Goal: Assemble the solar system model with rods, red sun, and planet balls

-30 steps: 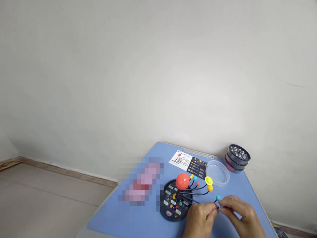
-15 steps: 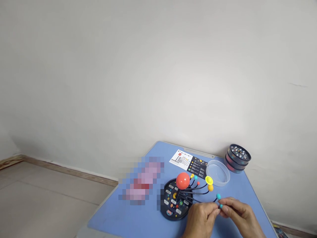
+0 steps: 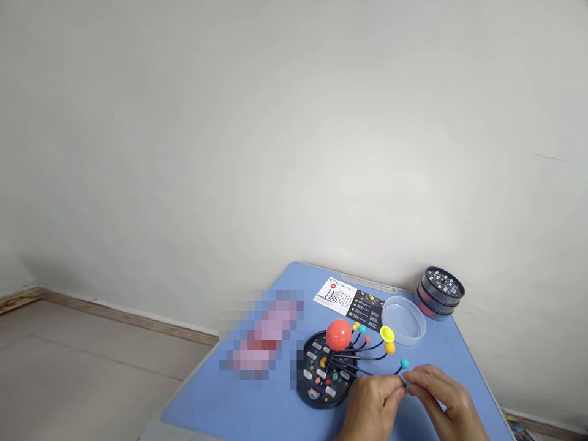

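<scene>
A solar system model stands on a blue table [image 3: 239, 398]: a black round base [image 3: 316, 375], a big red-orange ball [image 3: 339, 335] on top, and thin black arms carrying small coloured balls. My left hand [image 3: 372, 407] pinches the end of one long arm. My right hand [image 3: 443, 401] meets it fingertip to fingertip, pinched on a small teal ball [image 3: 407, 383] at that arm's tip. Another teal ball [image 3: 405, 364] sits just above my fingers. A yellow ringed ball [image 3: 387, 334] and an orange ball [image 3: 390, 348] hang further back.
An instruction sheet [image 3: 350, 303] lies behind the model. A clear plastic lid [image 3: 403, 320] rests at the back right beside a stack of round black boxes [image 3: 441, 291]. A blurred-out patch [image 3: 261, 337] covers the table's left. The table's right edge runs close to my right hand.
My hands have stayed together at the arm's tip, shifting only slightly; the small teal ball is now more hidden between my fingertips. The model has not moved.
</scene>
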Motion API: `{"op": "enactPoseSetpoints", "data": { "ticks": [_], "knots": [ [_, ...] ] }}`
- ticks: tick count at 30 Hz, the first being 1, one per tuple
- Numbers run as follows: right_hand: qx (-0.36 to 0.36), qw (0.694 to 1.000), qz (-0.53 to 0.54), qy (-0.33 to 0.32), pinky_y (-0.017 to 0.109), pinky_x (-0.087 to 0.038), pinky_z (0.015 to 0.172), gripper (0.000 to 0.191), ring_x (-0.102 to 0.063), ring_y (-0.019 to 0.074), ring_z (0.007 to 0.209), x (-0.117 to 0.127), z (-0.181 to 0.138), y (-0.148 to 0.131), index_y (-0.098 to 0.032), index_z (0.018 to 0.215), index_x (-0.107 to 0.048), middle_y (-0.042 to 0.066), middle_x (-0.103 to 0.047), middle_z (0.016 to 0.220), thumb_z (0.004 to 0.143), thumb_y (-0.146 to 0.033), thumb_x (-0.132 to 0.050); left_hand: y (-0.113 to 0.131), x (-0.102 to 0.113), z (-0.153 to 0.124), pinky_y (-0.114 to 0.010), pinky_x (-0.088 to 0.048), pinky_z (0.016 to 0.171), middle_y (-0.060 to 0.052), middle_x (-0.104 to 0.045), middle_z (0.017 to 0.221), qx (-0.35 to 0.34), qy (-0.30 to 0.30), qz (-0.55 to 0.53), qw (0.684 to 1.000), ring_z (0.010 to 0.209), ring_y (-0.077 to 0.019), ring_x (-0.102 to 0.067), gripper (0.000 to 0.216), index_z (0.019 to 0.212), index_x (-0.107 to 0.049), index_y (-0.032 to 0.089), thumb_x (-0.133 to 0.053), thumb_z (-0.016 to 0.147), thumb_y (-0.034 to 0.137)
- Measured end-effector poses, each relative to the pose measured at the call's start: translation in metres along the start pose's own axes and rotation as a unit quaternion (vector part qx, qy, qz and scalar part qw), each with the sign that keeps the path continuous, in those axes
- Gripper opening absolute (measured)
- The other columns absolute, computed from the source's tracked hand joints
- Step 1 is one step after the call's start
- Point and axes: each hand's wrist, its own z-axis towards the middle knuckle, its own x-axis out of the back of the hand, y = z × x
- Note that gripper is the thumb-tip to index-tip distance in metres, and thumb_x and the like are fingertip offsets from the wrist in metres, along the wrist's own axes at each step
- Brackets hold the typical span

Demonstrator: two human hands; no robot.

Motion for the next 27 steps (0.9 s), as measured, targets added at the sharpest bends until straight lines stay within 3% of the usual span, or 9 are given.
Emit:
{"op": "enactPoseSetpoints", "data": {
  "ticks": [11,14,16,18,21,24,27],
  "knots": [
    [0.009,1.0,0.012,0.006,0.023,-0.058,0.072,0.026,-0.071,0.0183,0.082,-0.002,-0.001,-0.001,-0.025,0.11,-0.069,0.007,-0.073,0.093,0.092,-0.014,-0.055,-0.001,-0.002,-0.001,-0.023,-0.022,0.049,0.004,-0.051,0.048,0.0,0.008,-0.015,1.0,0.048,-0.0104,-0.038,0.028,0.053,-0.059,0.017,-0.053,0.08,0.013],
    [-0.029,0.998,0.049,0.008,0.024,-0.058,0.072,0.022,-0.071,0.0192,0.082,-0.002,-0.002,0.0,-0.026,0.106,-0.072,0.007,-0.074,0.091,0.091,-0.019,-0.057,-0.001,-0.001,-0.001,-0.023,-0.022,0.049,0.004,-0.051,0.048,-0.004,0.007,-0.012,1.0,0.048,-0.0107,-0.038,0.028,0.054,-0.06,0.018,-0.052,0.08,0.013],
    [-0.095,0.99,0.101,0.014,0.025,-0.058,0.07,0.019,-0.07,0.0196,0.078,-0.002,-0.003,0.002,-0.025,0.101,-0.075,0.007,-0.074,0.088,0.09,-0.027,-0.061,0.0,0.0,-0.001,-0.023,-0.023,0.049,0.004,-0.052,0.048,-0.011,0.006,-0.009,1.0,0.048,-0.011,-0.039,0.028,0.055,-0.062,0.018,-0.051,0.08,0.013],
    [-0.197,0.963,0.182,0.032,0.027,-0.057,0.066,0.021,-0.069,0.0195,0.071,-0.004,-0.005,0.005,-0.023,0.096,-0.077,0.006,-0.073,0.078,0.086,-0.038,-0.065,0.001,0.001,-0.001,-0.023,-0.024,0.049,0.003,-0.054,0.048,-0.016,0.006,-0.008,1.0,0.048,-0.0114,-0.042,0.028,0.056,-0.063,0.019,-0.051,0.081,0.014],
    [-0.338,0.88,0.325,0.081,0.027,-0.056,0.063,0.035,-0.065,0.0171,0.061,-0.008,-0.005,0.008,-0.019,0.09,-0.078,0.004,-0.071,0.068,0.075,-0.05,-0.075,0.001,0.001,-0.001,-0.023,-0.026,0.049,0.003,-0.057,0.049,-0.009,0.006,-0.008,1.0,0.048,-0.0117,-0.045,0.029,0.055,-0.063,0.019,-0.052,0.081,0.014],
    [-0.396,0.804,0.43,0.105,0.025,-0.053,0.059,0.039,-0.062,0.0131,0.057,-0.012,-0.005,0.008,-0.017,0.085,-0.078,0.004,-0.071,0.071,0.064,-0.049,-0.083,0.002,0.001,-0.001,-0.022,-0.028,0.049,0.003,-0.058,0.049,0.002,0.004,-0.011,1.0,0.048,-0.0114,-0.047,0.029,0.054,-0.063,0.019,-0.053,0.081,0.013],
    [-0.409,0.761,0.495,0.093,0.022,-0.052,0.057,0.037,-0.06,0.0108,0.055,-0.015,-0.004,0.007,-0.015,0.084,-0.077,0.004,-0.07,0.069,0.062,-0.043,-0.086,0.002,0.001,0.0,-0.021,-0.029,0.05,0.003,-0.06,0.049,0.008,-0.001,-0.018,1.0,0.048,-0.0114,-0.048,0.029,0.056,-0.064,0.019,-0.053,0.082,0.012]
  ]
}}
